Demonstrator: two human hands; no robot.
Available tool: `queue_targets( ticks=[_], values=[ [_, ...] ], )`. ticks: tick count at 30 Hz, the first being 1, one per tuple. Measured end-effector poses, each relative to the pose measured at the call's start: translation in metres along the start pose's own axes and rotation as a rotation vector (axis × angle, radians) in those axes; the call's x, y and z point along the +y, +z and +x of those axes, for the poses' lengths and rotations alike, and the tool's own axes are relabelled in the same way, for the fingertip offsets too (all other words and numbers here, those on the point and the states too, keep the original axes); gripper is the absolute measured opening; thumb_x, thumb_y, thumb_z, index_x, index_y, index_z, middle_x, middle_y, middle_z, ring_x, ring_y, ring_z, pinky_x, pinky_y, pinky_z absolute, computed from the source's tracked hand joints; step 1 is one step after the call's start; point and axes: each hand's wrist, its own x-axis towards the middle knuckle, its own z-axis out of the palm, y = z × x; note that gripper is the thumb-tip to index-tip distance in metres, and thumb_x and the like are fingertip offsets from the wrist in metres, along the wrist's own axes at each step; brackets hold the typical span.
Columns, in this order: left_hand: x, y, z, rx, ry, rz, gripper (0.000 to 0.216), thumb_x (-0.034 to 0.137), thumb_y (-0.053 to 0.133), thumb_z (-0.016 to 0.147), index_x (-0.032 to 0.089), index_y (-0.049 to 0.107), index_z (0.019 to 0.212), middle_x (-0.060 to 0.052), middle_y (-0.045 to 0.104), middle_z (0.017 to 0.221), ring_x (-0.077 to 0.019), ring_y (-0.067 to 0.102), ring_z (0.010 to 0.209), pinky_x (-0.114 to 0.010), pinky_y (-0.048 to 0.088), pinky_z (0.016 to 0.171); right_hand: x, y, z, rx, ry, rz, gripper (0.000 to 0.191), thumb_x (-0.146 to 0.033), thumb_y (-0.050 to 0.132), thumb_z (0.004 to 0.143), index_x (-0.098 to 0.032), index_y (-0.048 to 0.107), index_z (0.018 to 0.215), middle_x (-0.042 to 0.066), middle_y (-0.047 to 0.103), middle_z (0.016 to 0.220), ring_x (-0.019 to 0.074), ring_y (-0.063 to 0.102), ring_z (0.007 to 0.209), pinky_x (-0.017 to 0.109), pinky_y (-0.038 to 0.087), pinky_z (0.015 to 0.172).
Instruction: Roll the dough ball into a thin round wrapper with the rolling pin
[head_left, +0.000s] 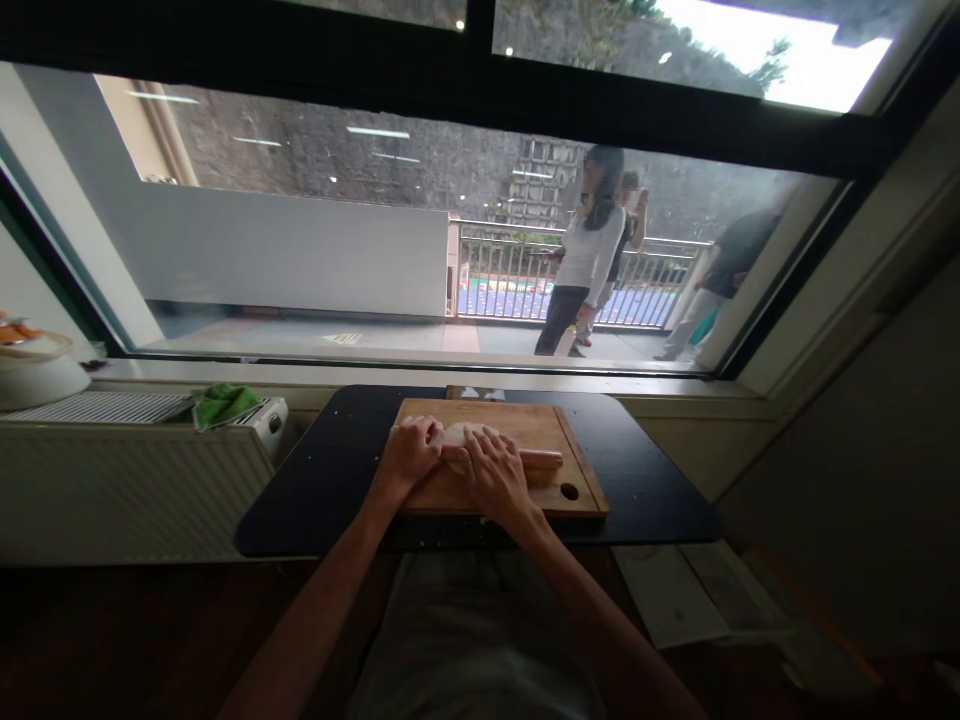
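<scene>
A wooden rolling pin (541,458) lies across a wooden cutting board (536,420). Beneath and behind the pin is a pale lump of dough (455,434), partly covered by my hands. Fingers curled, my left hand (414,450) is closed around the pin's left end. My right hand (496,468) grips the pin further right, its fingers reaching over it onto the dough. The pin's right end sticks out past my right hand. My palms hide the exact contact with the dough.
The board rests on a dark table (315,490) with small crumbs. To the left, a green cloth (225,404) lies on a white radiator (135,490), beside a white container (41,375). A window ledge (315,374) runs behind the table; several people stand outside the glass.
</scene>
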Motion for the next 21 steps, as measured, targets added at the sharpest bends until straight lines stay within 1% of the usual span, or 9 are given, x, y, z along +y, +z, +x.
queue_targets(
  ticks=[4, 9, 13, 17, 21],
  values=[
    [0.0, -0.001, 0.0, -0.001, 0.002, 0.009, 0.033, 0.031, 0.049, 0.104, 0.022, 0.071, 0.083, -0.009, 0.078, 0.093, -0.0241, 0.067, 0.089, -0.034, 0.043, 0.082, 0.003, -0.004, 0.009, -0.056, 0.007, -0.002, 0.047, -0.033, 0.039, 0.114, -0.015, 0.059, 0.152, 0.015, 0.067, 0.15, 0.0294, 0.057, 0.141, 0.048, 0.039, 0.119],
    [-0.001, -0.001, 0.001, -0.011, 0.003, 0.03, 0.034, 0.033, 0.047, 0.105, 0.021, 0.071, 0.085, -0.009, 0.078, 0.094, -0.0244, 0.068, 0.09, -0.034, 0.044, 0.083, 0.01, -0.006, 0.029, -0.119, 0.023, -0.034, 0.045, -0.034, 0.036, 0.115, -0.021, 0.061, 0.15, 0.012, 0.07, 0.145, 0.0273, 0.061, 0.134, 0.045, 0.044, 0.115],
    [-0.002, -0.001, 0.001, -0.018, 0.006, 0.023, 0.037, 0.034, 0.044, 0.107, 0.022, 0.072, 0.085, -0.01, 0.079, 0.097, -0.0243, 0.068, 0.093, -0.034, 0.045, 0.086, 0.018, -0.001, 0.044, -0.182, 0.024, -0.096, 0.043, -0.033, 0.039, 0.114, -0.027, 0.06, 0.151, 0.009, 0.07, 0.147, 0.0266, 0.06, 0.137, 0.044, 0.044, 0.115],
    [-0.002, -0.001, 0.002, -0.017, 0.01, -0.004, 0.039, 0.036, 0.043, 0.107, 0.022, 0.074, 0.087, -0.01, 0.079, 0.098, -0.0248, 0.069, 0.095, -0.034, 0.047, 0.088, 0.028, 0.007, 0.062, -0.228, 0.017, -0.1, 0.042, -0.033, 0.037, 0.114, -0.032, 0.062, 0.149, 0.006, 0.069, 0.149, 0.0257, 0.06, 0.138, 0.045, 0.045, 0.116],
    [-0.002, -0.001, 0.002, -0.01, 0.006, -0.02, 0.039, 0.035, 0.043, 0.107, 0.021, 0.075, 0.09, -0.011, 0.08, 0.103, -0.0249, 0.07, 0.098, -0.034, 0.048, 0.09, 0.032, 0.011, 0.075, -0.243, 0.02, -0.108, 0.04, -0.032, 0.041, 0.114, -0.032, 0.065, 0.146, 0.007, 0.07, 0.147, 0.0236, 0.061, 0.136, 0.043, 0.044, 0.117]
  ],
)
